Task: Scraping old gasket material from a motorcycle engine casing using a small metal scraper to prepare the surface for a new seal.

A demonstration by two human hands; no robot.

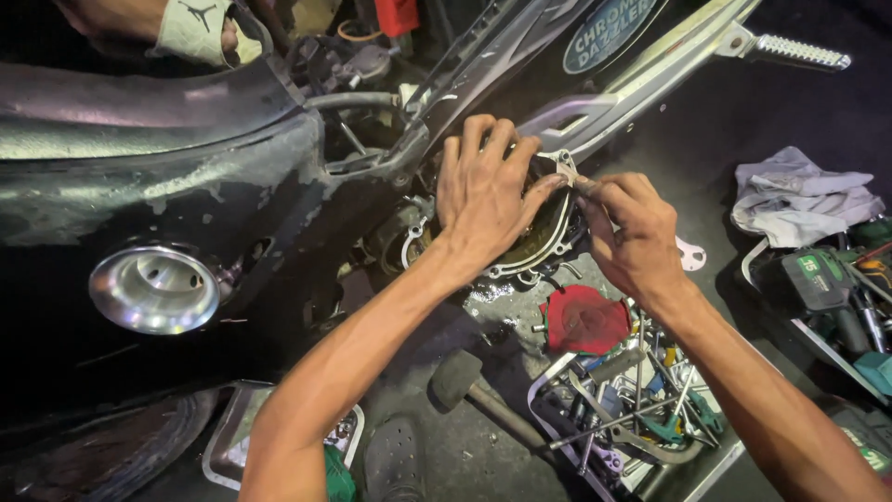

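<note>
My left hand (483, 191) lies flat with fingers spread on a round metal engine cover (548, 244) on the side of a black motorcycle (139, 186). My right hand (632, 228) is pinched on a small bolt or tool at the cover's upper right edge, near a mounting ear (564, 165). The cover's rim shows several bolt ears below my left palm. Most of the cover is hidden under my left hand.
A tray of wrenches and sockets (632, 409), a red rag (585, 318) and a rubber mallet (460, 379) lie on the floor below. A grey cloth (799, 197) and power tool (813, 279) sit at right. Another person's hand (139, 23) rests top left. A footpeg (799, 51) sticks out upper right.
</note>
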